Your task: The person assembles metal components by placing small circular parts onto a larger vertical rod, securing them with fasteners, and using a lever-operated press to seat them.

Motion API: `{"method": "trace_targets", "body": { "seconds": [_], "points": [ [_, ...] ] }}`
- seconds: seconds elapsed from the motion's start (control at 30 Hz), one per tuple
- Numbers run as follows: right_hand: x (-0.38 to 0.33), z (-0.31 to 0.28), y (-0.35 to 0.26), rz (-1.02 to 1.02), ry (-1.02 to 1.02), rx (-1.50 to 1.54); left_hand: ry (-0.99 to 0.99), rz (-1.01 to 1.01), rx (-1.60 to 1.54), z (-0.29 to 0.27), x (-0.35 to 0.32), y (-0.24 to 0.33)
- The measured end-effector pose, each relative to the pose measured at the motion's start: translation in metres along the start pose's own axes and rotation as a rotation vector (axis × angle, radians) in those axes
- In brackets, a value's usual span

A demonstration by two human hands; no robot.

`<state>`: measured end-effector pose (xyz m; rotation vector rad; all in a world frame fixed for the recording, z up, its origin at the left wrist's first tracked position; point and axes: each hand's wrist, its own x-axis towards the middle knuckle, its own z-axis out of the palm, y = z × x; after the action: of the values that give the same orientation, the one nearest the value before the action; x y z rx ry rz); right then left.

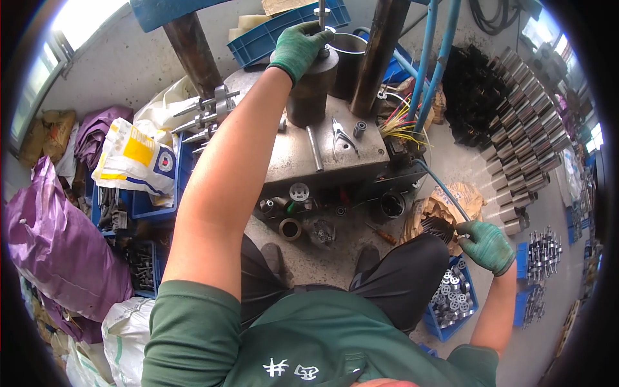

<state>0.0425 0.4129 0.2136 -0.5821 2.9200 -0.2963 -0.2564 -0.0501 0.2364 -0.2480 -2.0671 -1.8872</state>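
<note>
My left hand (300, 50), in a green work glove, is closed around an upright metal shaft (322, 14). This shaft stands over a thick steel cylinder block (308, 100) on the metal press table (284, 164). Off to the right, my right hand (488, 248), gloved the same way, grips the end of a long thin lever (445, 190) that slants up to the table's right side. Circlip pliers (345, 138) with spread handles lie on the table, between a loose steel rod (314, 148) and a small metal bushing (360, 129).
Steel columns (380, 55) and blue hoses (445, 51) rise behind the table. Stacked metal cylinders (525, 122) line the right. A blue crate of round metal parts (454, 300) stands by my right knee. Sacks (61, 238) and parts crates crowd the left.
</note>
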Motion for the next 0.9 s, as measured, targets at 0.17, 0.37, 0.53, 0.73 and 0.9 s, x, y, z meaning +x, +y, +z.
{"method": "trace_targets", "body": {
  "seconds": [0.17,0.37,0.53,0.73,0.9],
  "points": [
    [0.017,-0.018,-0.003,0.151,0.343,0.152,0.004,-0.004,0.033,-0.004,-0.007,0.007],
    [0.093,-0.07,0.027,-0.16,1.187,-0.059,-0.013,0.032,0.0,-0.003,-0.001,0.0],
    [0.146,-0.112,0.056,-0.115,1.206,-0.069,-0.017,0.076,0.034,-0.005,0.003,-0.005],
    [0.129,-0.107,0.069,-0.001,1.022,0.078,-0.008,0.12,0.116,-0.002,0.005,-0.01],
    [0.042,-0.056,0.019,0.162,0.395,0.104,-0.012,0.058,0.083,-0.004,0.002,-0.004]
  ]
}}
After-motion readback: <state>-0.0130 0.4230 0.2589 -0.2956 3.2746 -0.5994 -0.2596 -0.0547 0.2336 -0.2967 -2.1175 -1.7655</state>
